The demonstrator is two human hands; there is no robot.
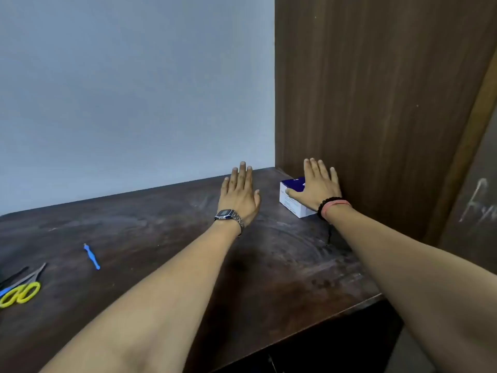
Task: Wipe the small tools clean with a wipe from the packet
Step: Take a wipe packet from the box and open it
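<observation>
The white-and-blue packet [291,201] sits on the dark table [161,238], tight in the corner by the wooden panel [376,103]. The right hand [317,189] lies flat over the packet with straight fingers, gripping nothing. Just left of the packet, the left hand [239,195] hovers flat and released (a watch [224,214] on its wrist). Far left of the packet lie a blue tool [92,256] and yellow-handled scissors [21,290].
</observation>
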